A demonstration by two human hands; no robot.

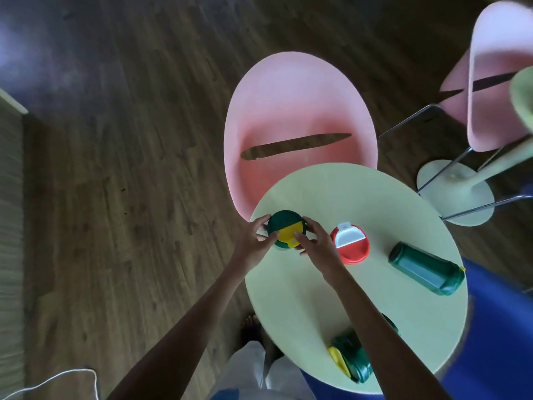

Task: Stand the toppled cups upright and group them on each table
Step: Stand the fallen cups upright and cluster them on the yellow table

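Four cups on a round table, lower right of the frame.
Two upright cups stand toward its upper left; toppled ones lie at right and bottom; a chair sits above.

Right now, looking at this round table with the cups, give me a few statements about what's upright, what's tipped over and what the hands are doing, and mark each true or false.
1. Both hands, left hand and right hand, hold the green cup with the yellow lid. True.
2. The red cup lies on its side. False: it stands upright.
3. Two green cups lie toppled, one at the right, one near the front edge. True.
4. The table is pink. False: pale green; the chair is pink.
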